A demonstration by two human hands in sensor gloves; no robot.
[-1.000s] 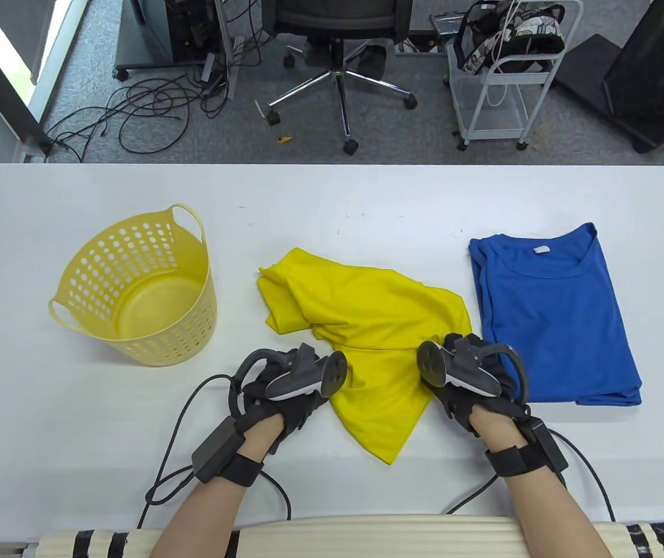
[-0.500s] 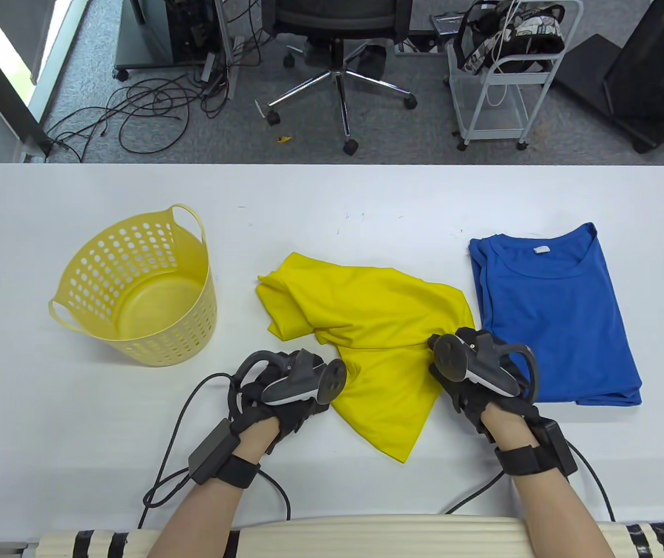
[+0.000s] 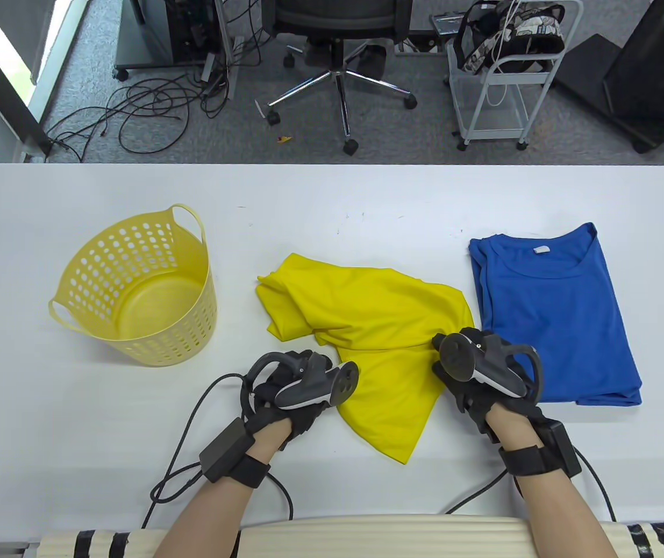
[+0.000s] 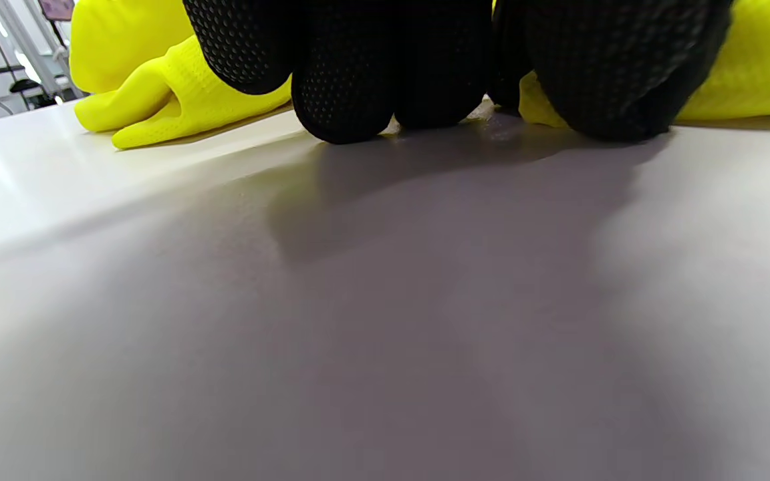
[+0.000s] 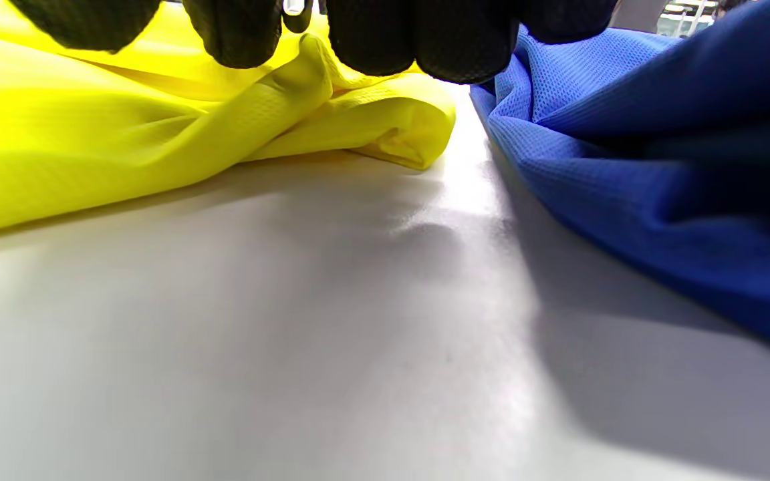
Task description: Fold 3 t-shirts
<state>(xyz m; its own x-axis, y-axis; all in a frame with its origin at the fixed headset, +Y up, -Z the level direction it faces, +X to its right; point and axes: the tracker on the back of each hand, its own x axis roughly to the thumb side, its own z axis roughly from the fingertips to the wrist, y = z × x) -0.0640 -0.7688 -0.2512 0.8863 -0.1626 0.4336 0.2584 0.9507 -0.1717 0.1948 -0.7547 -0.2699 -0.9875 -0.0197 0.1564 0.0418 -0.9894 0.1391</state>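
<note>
We see the crumpled bright-yellow mesh t-shirt (image 3: pixel 367 325) mid-worktop, between the perforated yellow plastic basket (image 3: pixel 140 290) and the smoothed blue t-shirt (image 3: pixel 553 314), probably laid aside as handled. Our left hand (image 3: pixel 294 389) and right hand (image 3: pixel 477 378) pinch its opposite edges with curled fingers, apparently to spread it flat.

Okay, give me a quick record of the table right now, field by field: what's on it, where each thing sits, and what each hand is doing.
surface: white table
yellow t-shirt: crumpled, centre of the table
blue t-shirt: lying flat at the right, neck away from the person
basket: yellow, perforated, at the left, nothing seen inside
left hand: fingers curled at the yellow shirt's near left edge
right hand: grips yellow fabric between the two shirts
third shirt: none visible
</note>
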